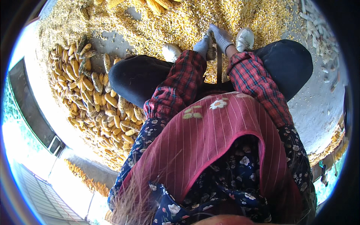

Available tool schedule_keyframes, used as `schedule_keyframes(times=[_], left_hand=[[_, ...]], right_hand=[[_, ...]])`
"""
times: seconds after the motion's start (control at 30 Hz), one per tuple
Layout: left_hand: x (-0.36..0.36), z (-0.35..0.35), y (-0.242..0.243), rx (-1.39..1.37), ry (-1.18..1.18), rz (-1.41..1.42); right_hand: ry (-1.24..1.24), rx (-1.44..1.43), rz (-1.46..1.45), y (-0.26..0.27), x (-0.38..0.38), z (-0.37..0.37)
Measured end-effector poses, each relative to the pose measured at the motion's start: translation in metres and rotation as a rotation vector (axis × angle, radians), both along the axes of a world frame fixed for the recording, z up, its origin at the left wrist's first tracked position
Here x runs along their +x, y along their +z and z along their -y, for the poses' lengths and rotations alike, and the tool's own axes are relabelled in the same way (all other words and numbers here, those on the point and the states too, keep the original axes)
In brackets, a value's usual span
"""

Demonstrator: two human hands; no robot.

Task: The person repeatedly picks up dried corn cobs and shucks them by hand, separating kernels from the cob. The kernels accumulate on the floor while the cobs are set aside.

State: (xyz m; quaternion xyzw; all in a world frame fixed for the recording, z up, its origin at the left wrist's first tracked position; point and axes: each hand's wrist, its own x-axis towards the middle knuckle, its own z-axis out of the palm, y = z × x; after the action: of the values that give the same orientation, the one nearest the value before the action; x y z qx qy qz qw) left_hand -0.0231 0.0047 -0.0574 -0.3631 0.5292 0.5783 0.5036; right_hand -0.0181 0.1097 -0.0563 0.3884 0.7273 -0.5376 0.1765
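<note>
Both my hands wear light grey gloves and meet between my shoes, low over loose yellow corn kernels [180, 31]. My left hand [203, 45] is bent around something dark and greyish, perhaps a corn cob, that is mostly hidden. My right hand [221, 36] reaches in beside it, its fingertips near those of the left; whether it grips anything is unclear. A narrow dark upright strip [219, 66], maybe part of a tool or stand, runs from my lap to just below the hands.
A large heap of corn cobs [98, 98] lies left of my knee. More yellow cobs [155, 6] rest on the kernels ahead. Pale stripped cobs and husks [317, 28] lie at the far right. My silvery shoes [171, 52] stand at the kernels' edge.
</note>
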Motion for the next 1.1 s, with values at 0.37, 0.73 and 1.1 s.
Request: schedule_keyframes(times=[0.37, 0.73, 1.1], left_hand=[[0.011, -0.025, -0.043, -0.120, -0.256, -0.234], [0.005, 0.002, 0.057, 0.177, -0.064, 0.139], [0.000, -0.016, -0.003, -0.153, -0.256, -0.144]], right_hand=[[-0.055, 0.039, 0.030, -0.063, 0.002, -0.002], [-0.426, -0.414, 0.100, -0.013, -0.002, 0.005], [-0.131, -0.183, -0.029, -0.025, -0.002, 0.005]])
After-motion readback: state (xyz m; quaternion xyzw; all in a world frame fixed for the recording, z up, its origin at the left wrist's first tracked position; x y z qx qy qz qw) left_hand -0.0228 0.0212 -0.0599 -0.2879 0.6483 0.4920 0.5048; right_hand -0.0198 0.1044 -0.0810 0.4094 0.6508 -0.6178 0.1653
